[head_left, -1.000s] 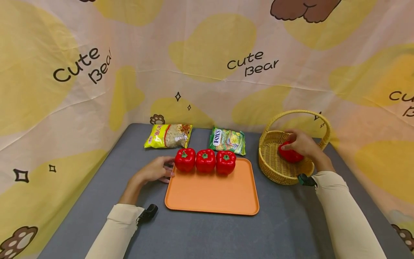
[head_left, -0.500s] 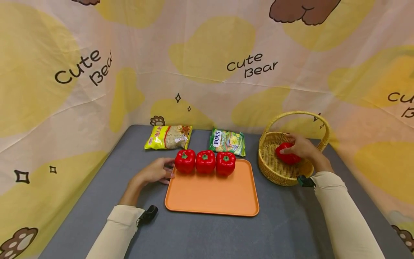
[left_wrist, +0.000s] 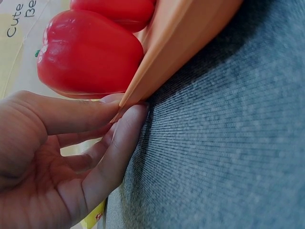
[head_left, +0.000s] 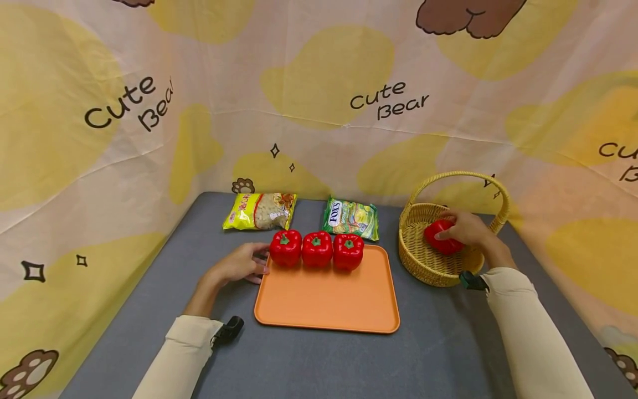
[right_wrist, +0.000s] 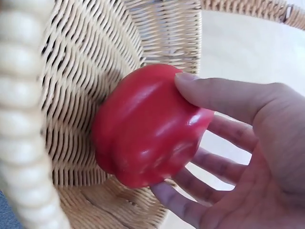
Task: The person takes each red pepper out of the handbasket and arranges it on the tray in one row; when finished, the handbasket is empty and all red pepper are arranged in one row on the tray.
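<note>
Inside the wicker basket (head_left: 421, 270), my right hand (head_left: 464, 228) grips a red bell pepper (right_wrist: 147, 126), thumb on one side and fingers curled round the other. The pepper lies tilted on its side, close against the woven wall in the right wrist view. My left hand (head_left: 240, 262) pinches the left rim of an orange tray (head_left: 326, 302), the thumb above and a finger underneath, as the left wrist view shows. Along the tray's far edge stand three red bell peppers (head_left: 317, 249) in a row, green stems up. The leftmost pepper (left_wrist: 90, 52) is right beside my left thumb.
Behind the tray lie a yellow snack bag (head_left: 261, 210) and a green FOX'S candy bag (head_left: 351, 218). The basket's tall arched handle (head_left: 456, 173) rises over my right hand. A printed cloth (head_left: 319, 77) hangs round the grey table (head_left: 299, 363).
The bell pepper in the basket has shifted slightly to the left with my right hand, which has dropped a little. My left hand and the tray stay in place.
</note>
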`<state>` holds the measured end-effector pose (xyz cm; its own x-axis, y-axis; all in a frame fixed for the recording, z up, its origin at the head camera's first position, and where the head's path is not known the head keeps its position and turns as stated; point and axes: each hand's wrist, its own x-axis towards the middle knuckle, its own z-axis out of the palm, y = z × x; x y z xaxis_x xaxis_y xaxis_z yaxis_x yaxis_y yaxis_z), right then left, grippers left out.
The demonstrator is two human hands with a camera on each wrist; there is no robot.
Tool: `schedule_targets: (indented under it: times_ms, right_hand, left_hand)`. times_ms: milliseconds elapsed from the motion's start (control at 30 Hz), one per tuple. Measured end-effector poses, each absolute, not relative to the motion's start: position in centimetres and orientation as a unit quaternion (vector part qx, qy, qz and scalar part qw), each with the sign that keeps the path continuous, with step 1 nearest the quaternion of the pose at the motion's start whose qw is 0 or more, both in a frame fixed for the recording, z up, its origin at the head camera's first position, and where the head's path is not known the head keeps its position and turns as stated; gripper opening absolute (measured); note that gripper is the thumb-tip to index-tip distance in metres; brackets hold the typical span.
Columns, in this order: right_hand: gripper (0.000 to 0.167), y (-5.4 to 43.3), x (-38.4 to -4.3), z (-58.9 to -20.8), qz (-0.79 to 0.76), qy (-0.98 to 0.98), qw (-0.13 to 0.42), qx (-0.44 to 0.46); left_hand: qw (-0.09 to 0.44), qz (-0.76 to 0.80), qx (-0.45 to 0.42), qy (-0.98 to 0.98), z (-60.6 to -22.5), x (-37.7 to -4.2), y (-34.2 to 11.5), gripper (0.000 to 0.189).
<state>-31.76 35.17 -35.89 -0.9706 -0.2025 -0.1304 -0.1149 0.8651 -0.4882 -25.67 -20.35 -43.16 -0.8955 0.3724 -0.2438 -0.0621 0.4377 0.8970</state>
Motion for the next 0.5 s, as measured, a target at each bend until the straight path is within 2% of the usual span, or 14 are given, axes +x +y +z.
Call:
schedule_targets:
  times_ms: [367,500]
  right_hand:
    - [0.088,34.2,-29.8,-35.2,-0.274,0.955,0.077,-0.086]
    - [0.086,34.0,-28.7,-35.3,-0.270,0.958,0.054,-0.084]
  left_hand:
    - [0.211,0.518,0.094,0.824,-43.1,-25.7,-20.3,0.067]
    - [0.210,0.519,0.095,0.823,-43.1,-25.7,-20.3,0.068]
